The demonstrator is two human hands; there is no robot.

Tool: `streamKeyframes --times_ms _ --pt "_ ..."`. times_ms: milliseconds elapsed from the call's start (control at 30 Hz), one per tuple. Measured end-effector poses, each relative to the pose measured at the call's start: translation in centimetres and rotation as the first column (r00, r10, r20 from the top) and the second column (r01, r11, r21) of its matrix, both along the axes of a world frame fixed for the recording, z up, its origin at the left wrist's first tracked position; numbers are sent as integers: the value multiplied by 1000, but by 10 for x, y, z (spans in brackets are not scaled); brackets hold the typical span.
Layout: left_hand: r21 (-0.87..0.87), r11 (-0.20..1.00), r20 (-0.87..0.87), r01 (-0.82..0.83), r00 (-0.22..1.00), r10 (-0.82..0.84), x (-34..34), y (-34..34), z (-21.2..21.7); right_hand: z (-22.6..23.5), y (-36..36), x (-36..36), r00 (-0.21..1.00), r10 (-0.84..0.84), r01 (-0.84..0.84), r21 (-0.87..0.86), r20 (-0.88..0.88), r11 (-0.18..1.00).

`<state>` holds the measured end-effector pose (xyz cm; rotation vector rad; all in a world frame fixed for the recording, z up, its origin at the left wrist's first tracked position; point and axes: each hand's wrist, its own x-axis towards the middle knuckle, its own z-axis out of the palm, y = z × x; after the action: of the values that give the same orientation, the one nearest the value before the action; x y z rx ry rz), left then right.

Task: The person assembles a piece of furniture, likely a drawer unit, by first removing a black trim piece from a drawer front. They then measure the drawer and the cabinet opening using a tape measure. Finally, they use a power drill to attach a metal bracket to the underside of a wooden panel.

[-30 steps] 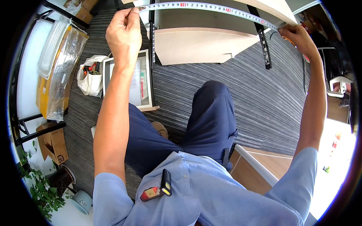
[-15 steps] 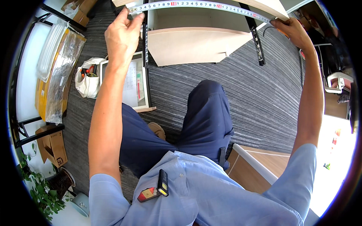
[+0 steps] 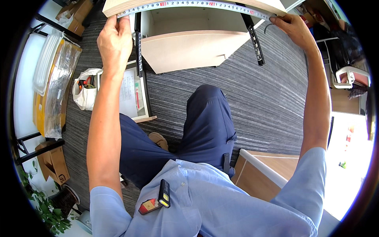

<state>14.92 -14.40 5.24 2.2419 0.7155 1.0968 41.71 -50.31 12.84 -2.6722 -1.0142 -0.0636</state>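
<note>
A white tape measure [image 3: 189,4] with black and red markings is stretched along the edge of a pale wooden panel [image 3: 118,5] at the top. My left hand [image 3: 114,45] pinches the tape's left end at the panel's corner. At the other end, my right hand [image 3: 294,29] is closed round the tape near the panel's right corner; its case is mostly hidden in the fingers. Below the panel, a pulled-out drawer with a pale front [image 3: 185,51] stands between a black left slide rail [image 3: 138,47] and a black right slide rail [image 3: 256,45].
Left of my knees, a low open drawer [image 3: 151,117] holds papers, beside a white bag [image 3: 85,96] of tools. Wrapped flat packages [image 3: 57,85] and a cardboard box [image 3: 55,164] stand farther left. A wooden cabinet [image 3: 252,173] is at my right, and a plant [image 3: 49,211] lower left.
The panel shows more fully, and the whole view has shifted slightly. Both hands keep hold of the tape, which now lies closer along the panel's edge.
</note>
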Motion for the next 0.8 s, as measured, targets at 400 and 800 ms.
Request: streamKeyframes --times_ms 400,800 --pt "-47 998 11 -28 1000 28 1 3 -2 1 0 7 993 13 -13 -6 114 1000" --pt "-36 999 -27 -33 999 32 3 1 -4 40 19 -33 989 -123 127 46 -80 991"
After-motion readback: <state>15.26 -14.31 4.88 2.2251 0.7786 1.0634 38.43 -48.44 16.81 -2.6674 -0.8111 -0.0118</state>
